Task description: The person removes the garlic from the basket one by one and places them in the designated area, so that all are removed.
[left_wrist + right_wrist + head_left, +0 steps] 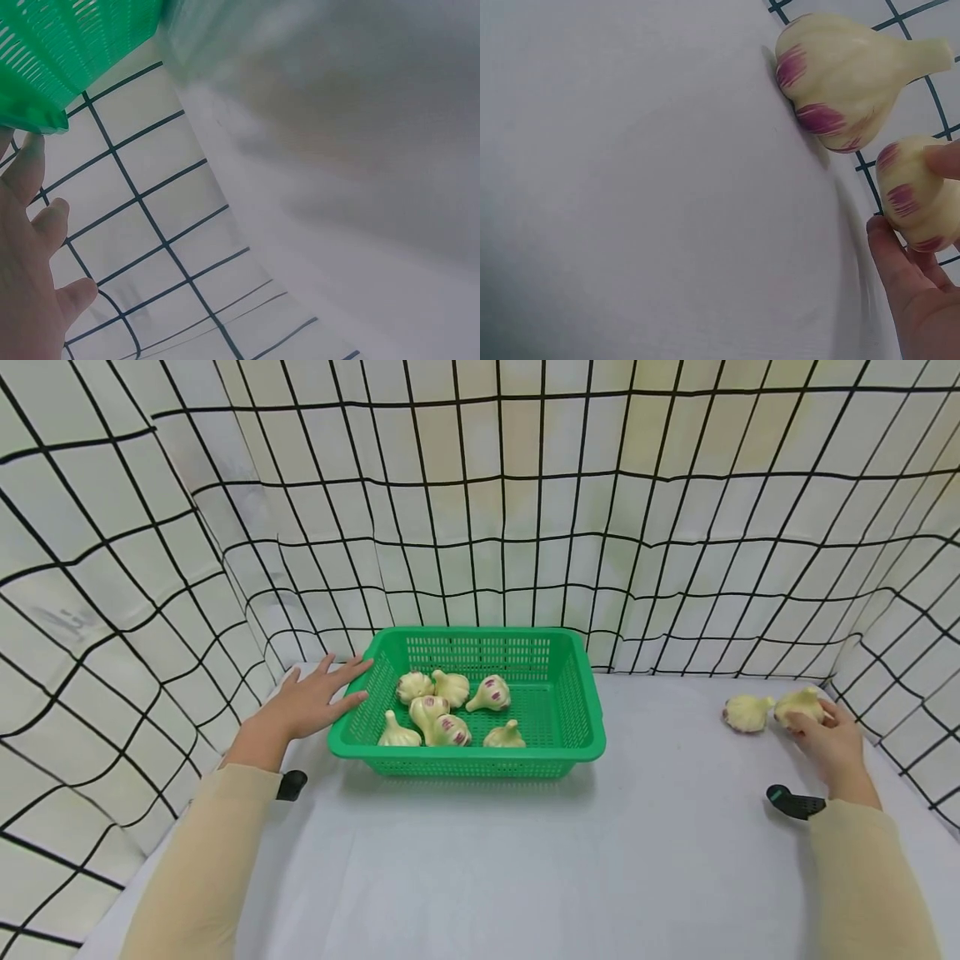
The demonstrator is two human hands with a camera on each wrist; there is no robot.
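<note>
My right hand [836, 747] is pinching a garlic bulb [797, 707] near the right end of the table [465, 860], just beside a second bulb [745, 714]. The right wrist view is showing purple streaks on mine that the head view is hiding; there its streaked base is facing left, its long axis running roughly sideways. My left hand [307, 700], fingers spread, is touching the left rim of the green basket [465, 752], where only the head view is showing seven bulbs [431, 710].
</note>
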